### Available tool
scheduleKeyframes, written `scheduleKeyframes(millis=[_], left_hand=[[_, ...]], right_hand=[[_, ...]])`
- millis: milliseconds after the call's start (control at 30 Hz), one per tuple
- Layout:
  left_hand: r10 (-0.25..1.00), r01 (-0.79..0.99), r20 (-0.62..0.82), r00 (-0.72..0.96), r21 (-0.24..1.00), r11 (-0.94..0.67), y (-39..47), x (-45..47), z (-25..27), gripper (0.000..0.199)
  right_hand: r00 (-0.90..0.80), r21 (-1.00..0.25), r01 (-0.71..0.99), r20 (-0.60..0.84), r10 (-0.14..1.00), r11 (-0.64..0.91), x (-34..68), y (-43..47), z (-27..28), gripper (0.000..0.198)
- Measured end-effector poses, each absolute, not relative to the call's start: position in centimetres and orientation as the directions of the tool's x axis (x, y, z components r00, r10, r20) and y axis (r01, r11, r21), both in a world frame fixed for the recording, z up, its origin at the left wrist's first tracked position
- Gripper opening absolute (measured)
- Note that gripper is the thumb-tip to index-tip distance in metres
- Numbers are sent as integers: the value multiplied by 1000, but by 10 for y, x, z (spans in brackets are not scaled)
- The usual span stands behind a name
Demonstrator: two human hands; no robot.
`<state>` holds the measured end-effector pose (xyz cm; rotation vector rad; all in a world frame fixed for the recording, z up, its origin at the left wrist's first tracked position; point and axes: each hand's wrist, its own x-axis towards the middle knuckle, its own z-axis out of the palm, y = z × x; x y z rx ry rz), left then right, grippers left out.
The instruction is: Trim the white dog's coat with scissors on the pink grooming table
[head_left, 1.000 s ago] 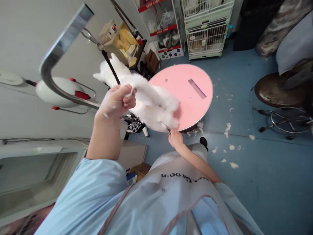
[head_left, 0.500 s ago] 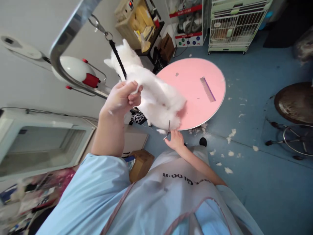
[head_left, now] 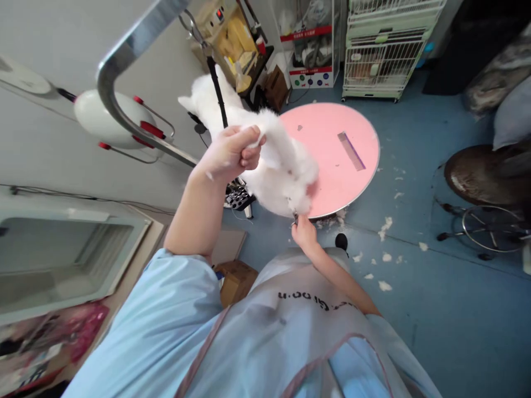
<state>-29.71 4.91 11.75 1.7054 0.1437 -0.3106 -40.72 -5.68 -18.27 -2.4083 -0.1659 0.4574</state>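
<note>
A fluffy white dog (head_left: pixel 265 185) stands on the round pink grooming table (head_left: pixel 357 124), facing away, with a black loop strap (head_left: pixel 218 91) running down to its neck. My left hand (head_left: pixel 234 152) is closed around the dog's tail (head_left: pixel 277 141), holding it up over the back. Low at the dog's rear leg, my right hand (head_left: pixel 306 233) grips a pair of scissors (head_left: pixel 295 214); their blades are against the fur and partly hidden by it. A comb with a purple spine (head_left: pixel 352 150) lies on the table's far right part, apart from both hands.
A bent metal grooming arm (head_left: pixel 108 83) rises at the left, beside a white-and-red lamp-like device (head_left: pixel 103 119). Cut fur (head_left: pixel 385 228) litters the blue floor. A round stool (head_left: pixel 477 174) stands right, wire cages (head_left: pixel 377 66) at the back.
My left hand has moved right with the tail, which now arches more. The scissors have shifted slightly right and into the leg fur. The view has turned a little.
</note>
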Motion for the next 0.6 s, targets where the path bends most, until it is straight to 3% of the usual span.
scheduleKeyframes(millis=[167,333,467,600], left_hand=[[-149,292,-316,937,943,-161,48,-288,119,27],[-238,277,-313,919,945,-174,51,-278,121,20],[-292,275,-326,899,940,-201,52,-269,123,11],[-341,255,-321,884,941,-223,52,-258,122,3]], right_hand=[[971,-693,22,-157,181,-721,-410,-54,-175,34],[962,-685,-76,-242,128,-725,-407,-51,-167,17],[983,-729,-21,-140,119,-684,-403,-53,-162,26],[978,-749,-76,-186,98,-658,-398,-57,-156,14]])
